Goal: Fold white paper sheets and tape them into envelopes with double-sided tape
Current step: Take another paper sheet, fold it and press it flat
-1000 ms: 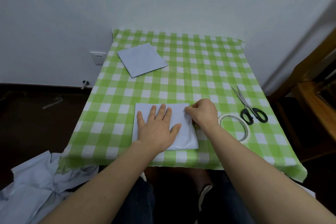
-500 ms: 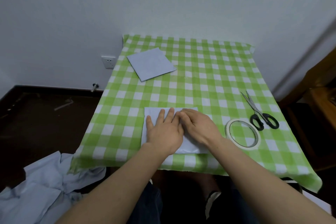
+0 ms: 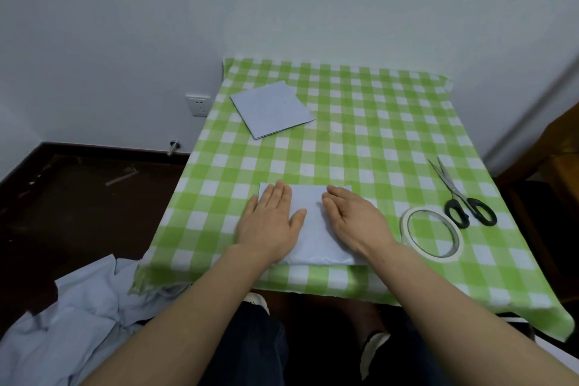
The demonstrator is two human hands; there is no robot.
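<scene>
A folded white paper sheet [image 3: 313,222] lies near the front edge of the green checked table [image 3: 360,141]. My left hand [image 3: 269,222] presses flat on its left part, fingers straight. My right hand [image 3: 354,219] lies flat on its right part, fingers straight and together. A strip of the paper shows between the two hands. A roll of double-sided tape [image 3: 432,236] lies flat just right of my right hand. A second folded white paper [image 3: 271,108] rests at the far left of the table.
Black-handled scissors [image 3: 460,197] lie beyond the tape near the right edge. Crumpled pale cloth or paper [image 3: 72,323] is heaped on the dark floor at lower left. A wall socket [image 3: 198,105] sits left of the table. My legs are under the front edge.
My right hand went from pinching the paper's right edge to lying flat. The hands met in the middle, then slid apart to either side of the sheet.
</scene>
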